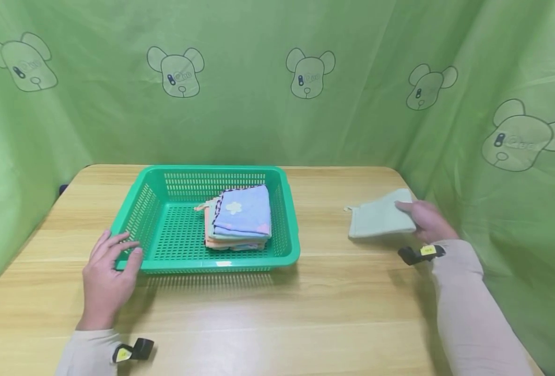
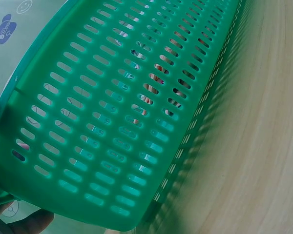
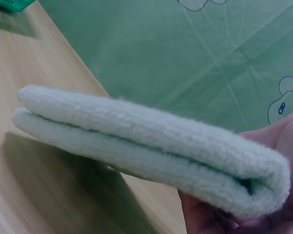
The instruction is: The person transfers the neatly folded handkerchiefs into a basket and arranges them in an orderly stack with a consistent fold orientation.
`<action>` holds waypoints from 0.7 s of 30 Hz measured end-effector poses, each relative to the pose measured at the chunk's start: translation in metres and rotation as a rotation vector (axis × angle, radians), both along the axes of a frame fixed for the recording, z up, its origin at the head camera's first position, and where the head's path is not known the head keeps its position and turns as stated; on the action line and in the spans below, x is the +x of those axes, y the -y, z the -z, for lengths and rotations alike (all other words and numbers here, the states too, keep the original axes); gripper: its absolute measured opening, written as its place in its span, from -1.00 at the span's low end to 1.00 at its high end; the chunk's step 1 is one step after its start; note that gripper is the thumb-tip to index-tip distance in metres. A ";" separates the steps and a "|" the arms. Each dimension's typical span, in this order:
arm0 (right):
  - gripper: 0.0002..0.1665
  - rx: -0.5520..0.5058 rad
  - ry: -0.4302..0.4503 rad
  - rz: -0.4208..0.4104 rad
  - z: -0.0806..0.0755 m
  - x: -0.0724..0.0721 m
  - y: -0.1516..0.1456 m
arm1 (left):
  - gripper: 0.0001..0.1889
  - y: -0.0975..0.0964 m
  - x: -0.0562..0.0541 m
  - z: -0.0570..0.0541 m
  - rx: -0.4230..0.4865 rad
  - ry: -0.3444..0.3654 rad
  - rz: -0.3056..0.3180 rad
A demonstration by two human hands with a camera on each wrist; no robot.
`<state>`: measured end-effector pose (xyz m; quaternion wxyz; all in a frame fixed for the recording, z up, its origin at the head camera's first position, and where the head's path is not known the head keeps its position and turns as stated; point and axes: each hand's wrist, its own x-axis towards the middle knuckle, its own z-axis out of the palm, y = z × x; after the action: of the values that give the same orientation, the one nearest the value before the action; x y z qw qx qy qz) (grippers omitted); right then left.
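My right hand [image 1: 429, 219] pinches a pale green folded cloth [image 1: 380, 215] by its right side, thumb on top. The cloth is raised above the table, a small loop at its far left corner. Its thick folded edge fills the middle of the right wrist view. At the near left corner of a green plastic basket [image 1: 174, 265], my left hand [image 1: 108, 279] rests with spread, relaxed fingers over the rim. In the left wrist view, slotted basket wall hides most of that hand. Inside the basket, toward the right, sits a stack of folded cloths [image 1: 241, 214], topped by a blue one with a white flower.
The basket stands on a light wooden table [image 1: 324, 313], left of centre. Green curtains [image 1: 249, 115] with printed bear heads hang behind and at both sides, close to the table's edges. Black wrist cameras sit on both sleeves.
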<state>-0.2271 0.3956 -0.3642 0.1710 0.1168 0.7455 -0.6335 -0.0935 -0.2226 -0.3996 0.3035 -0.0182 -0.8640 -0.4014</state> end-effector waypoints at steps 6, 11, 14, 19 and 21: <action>-0.51 -0.071 -0.017 0.028 -0.006 0.001 0.008 | -0.80 0.000 0.000 0.000 0.008 0.003 0.002; -0.24 0.006 -0.039 0.020 -0.010 0.000 0.016 | -0.80 0.000 0.000 0.000 0.005 -0.011 0.008; -0.03 0.082 -0.045 0.000 -0.012 -0.002 0.021 | -0.80 0.001 0.000 0.001 0.001 -0.011 0.005; -0.09 0.059 -0.046 -0.003 -0.016 -0.002 0.028 | -0.79 0.002 0.000 0.002 0.000 0.013 -0.002; -0.35 -0.037 -0.055 0.013 -0.019 -0.003 0.032 | -0.78 0.002 0.000 0.002 0.000 0.018 -0.002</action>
<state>-0.2298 0.3635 -0.3456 0.1484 0.1010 0.7374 -0.6512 -0.0936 -0.2245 -0.4017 0.2961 -0.0139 -0.8667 -0.4012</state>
